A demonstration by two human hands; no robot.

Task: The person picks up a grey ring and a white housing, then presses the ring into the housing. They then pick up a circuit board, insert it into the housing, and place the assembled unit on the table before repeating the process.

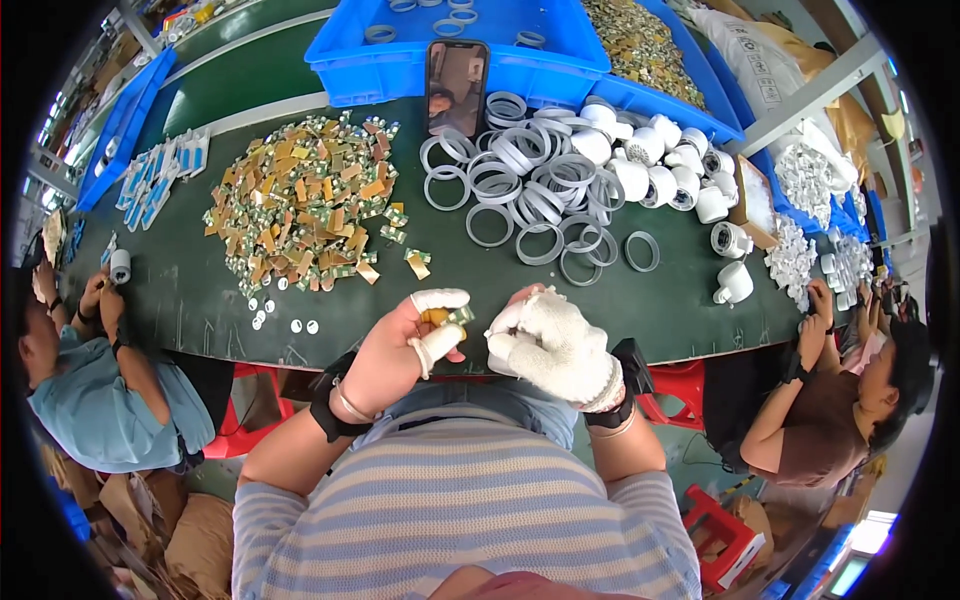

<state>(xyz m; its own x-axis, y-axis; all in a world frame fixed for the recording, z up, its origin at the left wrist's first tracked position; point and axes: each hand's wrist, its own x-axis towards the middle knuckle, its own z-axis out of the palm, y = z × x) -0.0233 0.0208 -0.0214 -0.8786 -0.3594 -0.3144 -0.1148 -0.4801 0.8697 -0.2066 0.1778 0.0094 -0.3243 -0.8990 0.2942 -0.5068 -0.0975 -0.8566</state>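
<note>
Above the table's near edge, my left hand pinches a small green circuit board between thumb and fingers; white finger cots cover some fingertips. My right hand, in a white knit glove, is closed close beside it with fingers curled. Anything inside its grip is hidden. Beyond the left hand lies a heap of small green-and-tan circuit boards, with a few loose ones at its right edge. Several small white discs lie near the table edge, left of my hands.
Grey-white rings are heaped ahead of my right hand, beside white plastic housings. A phone stands against a blue bin. Clear plastic parts lie far right. One person sits at left, another at right.
</note>
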